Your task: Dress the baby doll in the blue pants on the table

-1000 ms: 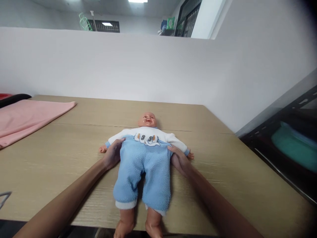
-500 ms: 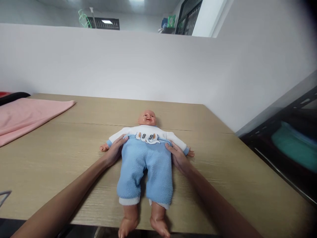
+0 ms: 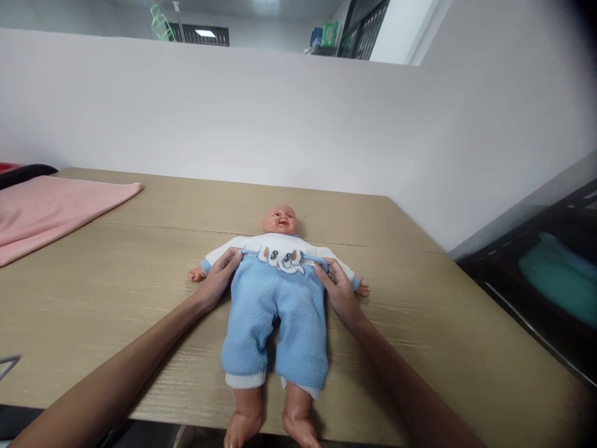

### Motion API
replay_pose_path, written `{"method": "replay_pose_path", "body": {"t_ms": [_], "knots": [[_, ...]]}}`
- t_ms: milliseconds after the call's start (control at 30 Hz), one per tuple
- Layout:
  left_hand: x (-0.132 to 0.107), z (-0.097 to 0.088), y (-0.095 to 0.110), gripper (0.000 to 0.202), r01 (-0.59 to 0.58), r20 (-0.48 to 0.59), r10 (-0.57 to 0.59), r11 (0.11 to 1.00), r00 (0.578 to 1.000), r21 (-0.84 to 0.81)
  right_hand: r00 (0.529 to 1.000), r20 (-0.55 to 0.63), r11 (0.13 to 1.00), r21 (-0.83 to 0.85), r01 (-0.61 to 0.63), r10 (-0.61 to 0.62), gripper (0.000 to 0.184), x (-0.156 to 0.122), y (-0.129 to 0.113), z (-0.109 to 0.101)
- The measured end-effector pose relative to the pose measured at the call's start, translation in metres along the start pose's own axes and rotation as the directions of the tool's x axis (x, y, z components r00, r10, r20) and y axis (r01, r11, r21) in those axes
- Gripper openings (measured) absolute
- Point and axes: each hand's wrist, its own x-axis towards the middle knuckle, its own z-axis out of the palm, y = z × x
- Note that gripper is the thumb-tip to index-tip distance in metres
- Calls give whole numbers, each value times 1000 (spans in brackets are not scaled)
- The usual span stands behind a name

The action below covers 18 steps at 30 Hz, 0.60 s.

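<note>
A baby doll lies on its back on the wooden table, feet at the near edge. It wears a white long-sleeved top with an elephant face and fuzzy light-blue pants with white cuffs. My left hand is closed on the pants' waistband at the left side, thumb on top. At the right side, my right hand pinches the waistband between thumb and fingers and holds it a little away from the belly. Parts of the fingers are hidden behind the cloth.
Pink cloth lies at the left, with a black and red item behind it. A white partition wall rises behind the table. To the right, a dark rack holds something teal. A thin metal piece shows at the left edge.
My right hand has drawn the waistband slightly outward and up, away from the belly. My left hand keeps its hold with little shift. The camera view has tilted slightly.
</note>
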Motion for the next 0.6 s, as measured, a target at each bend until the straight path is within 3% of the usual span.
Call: {"method": "replay_pose_path", "body": {"t_ms": [167, 300, 400, 500, 600], "knots": [[-1, 9, 8, 54, -61, -75, 67, 995, 995, 77, 973, -150, 942, -314, 122, -176, 51, -8, -2, 2], [-5, 12, 12, 55, -105, -102, 116, 989, 988, 106, 886, -169, 795, -536, 285, -432, 35, -16, -22, 3], [-7, 13, 13, 51, -166, -96, 181, 975, 979, 146, 847, -55, 704, -586, 401, -528, 21, -6, -49, 16], [-11, 13, 11, 45, -220, -106, 248, 950, 963, 222, 830, 124, 702, -475, 531, -544, 14, 25, -82, 45], [-15, 14, 9, 38, -291, -127, 344, 904, 930, 314, 789, 435, 700, -387, 600, -434, 12, 71, -106, 87]]}}
